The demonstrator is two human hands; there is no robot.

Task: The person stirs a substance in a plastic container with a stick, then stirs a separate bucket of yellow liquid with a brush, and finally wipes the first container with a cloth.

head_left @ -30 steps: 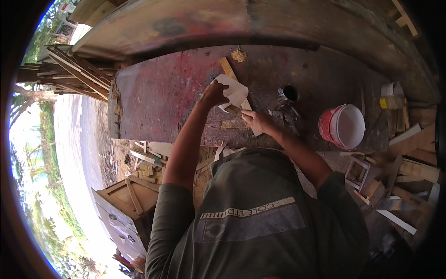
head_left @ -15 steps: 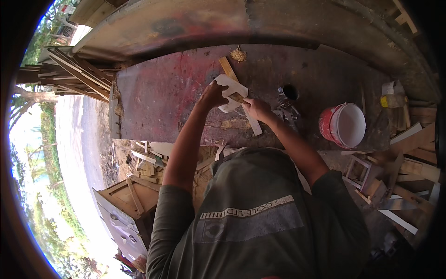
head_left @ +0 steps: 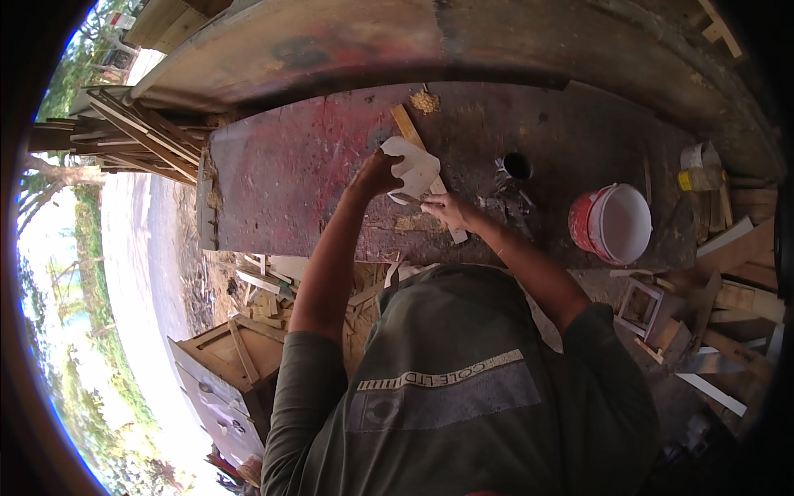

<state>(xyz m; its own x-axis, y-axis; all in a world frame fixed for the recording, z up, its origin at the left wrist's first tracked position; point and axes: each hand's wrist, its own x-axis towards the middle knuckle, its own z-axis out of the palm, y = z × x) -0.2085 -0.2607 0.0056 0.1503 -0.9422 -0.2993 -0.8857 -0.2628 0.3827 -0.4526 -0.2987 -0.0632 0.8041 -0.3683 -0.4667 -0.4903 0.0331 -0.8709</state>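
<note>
My left hand [head_left: 377,175] grips the left edge of a white, flat, rounded piece [head_left: 422,171] held over the workbench [head_left: 281,182]. From the right, my right hand [head_left: 449,212] holds a small flat scraper [head_left: 406,198], seen nearly edge-on. Its tip reaches the near edge of the white piece; whether it touches is too small to tell. A narrow strip of wood [head_left: 406,125] lies slantwise underneath, bare yellowish at its far end and whitish at its near end.
A black cup [head_left: 518,165] stands right of my hands, beside dark crumpled stuff. Further right is a red bucket [head_left: 585,221] with a white inside. A clump of shavings [head_left: 425,102] lies at the back. Stacked boards [head_left: 145,136] are at the left, wood offcuts [head_left: 732,306] at the right.
My right hand has drawn the scraper from the middle of the white piece toward me and turned it more edge-on. My left hand keeps its hold, nearly still.
</note>
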